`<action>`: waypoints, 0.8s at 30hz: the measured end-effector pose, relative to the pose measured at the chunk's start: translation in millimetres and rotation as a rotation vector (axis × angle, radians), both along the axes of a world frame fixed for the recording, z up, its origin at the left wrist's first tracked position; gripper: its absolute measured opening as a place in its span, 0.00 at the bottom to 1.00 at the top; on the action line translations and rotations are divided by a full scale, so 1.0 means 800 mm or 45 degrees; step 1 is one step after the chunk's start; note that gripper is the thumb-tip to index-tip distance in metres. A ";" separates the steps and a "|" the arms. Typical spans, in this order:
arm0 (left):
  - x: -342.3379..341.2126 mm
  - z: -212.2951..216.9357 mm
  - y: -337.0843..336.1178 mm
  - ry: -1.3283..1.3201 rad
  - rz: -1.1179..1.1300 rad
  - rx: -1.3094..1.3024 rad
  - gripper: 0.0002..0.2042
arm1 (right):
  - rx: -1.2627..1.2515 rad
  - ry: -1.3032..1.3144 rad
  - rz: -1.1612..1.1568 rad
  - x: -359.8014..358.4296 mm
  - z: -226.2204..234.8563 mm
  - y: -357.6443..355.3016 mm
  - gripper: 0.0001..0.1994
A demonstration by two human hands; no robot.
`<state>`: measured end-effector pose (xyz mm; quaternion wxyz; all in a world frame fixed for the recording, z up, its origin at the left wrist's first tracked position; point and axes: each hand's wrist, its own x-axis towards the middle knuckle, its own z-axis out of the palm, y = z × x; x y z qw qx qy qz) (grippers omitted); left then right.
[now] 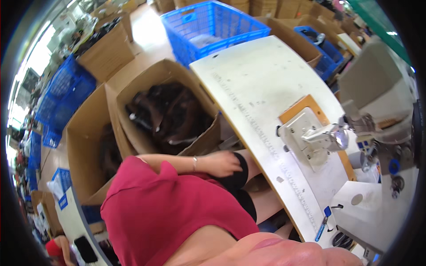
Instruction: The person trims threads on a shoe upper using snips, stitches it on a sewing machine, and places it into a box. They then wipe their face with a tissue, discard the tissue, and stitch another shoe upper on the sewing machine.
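Observation:
My left hand (224, 164), with a thin bracelet at its wrist, hangs just over my lap beside the black shorts (235, 176). Its fingers look loosely bent, but blur hides whether they hold anything or touch the cloth. My right hand is out of view. To the right of my legs stands a white worktable (248, 84) with a wooden edge. A sewing machine (326, 137) sits on it, away from my hand. Close behind the hand, an open cardboard box (133, 95) holds a heap of dark brown and black pieces (166, 113).
A second cardboard box (82, 142) adjoins the first on the left. Behind the table stands a blue plastic crate (222, 48). A blue-handled tool (323, 227) lies near the machine. More blue crates (66, 95) line the left. At lower left a phone (85, 249) rests beside a person (57, 249).

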<state>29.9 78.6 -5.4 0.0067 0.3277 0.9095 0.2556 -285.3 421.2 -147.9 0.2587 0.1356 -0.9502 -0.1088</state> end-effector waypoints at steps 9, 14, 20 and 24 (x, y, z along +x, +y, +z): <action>-0.032 -0.057 0.070 0.068 -0.428 -0.070 0.15 | 0.056 0.190 -0.169 -0.046 0.047 0.082 0.22; -0.027 -0.058 0.067 0.025 -0.426 -0.062 0.13 | 0.113 0.192 -0.185 -0.027 0.039 0.083 0.22; -0.031 -0.051 0.077 0.067 -0.559 -0.126 0.12 | 0.205 0.024 -0.459 0.142 -0.012 0.150 0.22; -0.040 -0.041 0.107 -0.050 -0.625 -0.105 0.10 | 0.244 -0.238 -0.885 0.390 -0.058 0.172 0.22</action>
